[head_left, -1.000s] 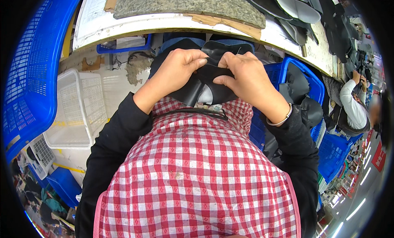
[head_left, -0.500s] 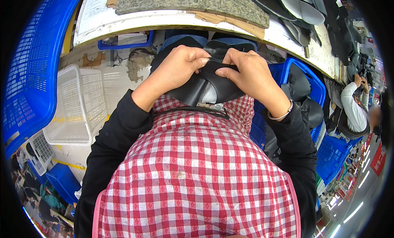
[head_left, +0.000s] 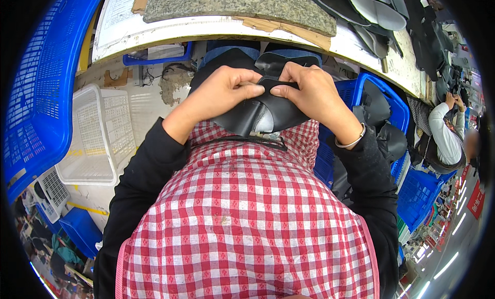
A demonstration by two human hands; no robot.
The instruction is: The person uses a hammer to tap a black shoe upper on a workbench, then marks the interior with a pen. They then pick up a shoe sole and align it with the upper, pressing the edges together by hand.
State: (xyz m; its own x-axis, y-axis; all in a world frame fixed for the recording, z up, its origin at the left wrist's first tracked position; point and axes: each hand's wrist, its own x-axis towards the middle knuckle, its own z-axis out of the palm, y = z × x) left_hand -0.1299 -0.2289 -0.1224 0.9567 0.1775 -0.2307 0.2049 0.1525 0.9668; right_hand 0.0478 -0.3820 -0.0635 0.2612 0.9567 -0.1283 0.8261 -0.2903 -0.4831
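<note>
A black leather shoe upper (head_left: 240, 118) is spread over my lap, with a pale grey lining patch (head_left: 264, 121) showing at its lower middle. My left hand (head_left: 223, 92) pinches its upper edge, the thumb lying along the top. Close beside it my right hand (head_left: 313, 91) grips the same edge between thumb and bent fingers. The two thumb tips almost meet at a folded strip of the edge. What lies under my fingers is hidden. Another black leather piece (head_left: 276, 64) rests on my knees just beyond my hands.
Ahead is a worktable (head_left: 206, 28) bearing a stone slab (head_left: 237, 9) and stacked black leather pieces (head_left: 379, 12). A white basket (head_left: 100, 136) and a large blue basket (head_left: 44, 87) stand left. A blue crate (head_left: 394, 100) with leather pieces is right; farther right sits a co-worker (head_left: 446, 131).
My left hand has shifted slightly, its thumb sliding right and down to lie flatter along the edge, nearer the right thumb. The right hand stays nearly still, holding the shoe upper.
</note>
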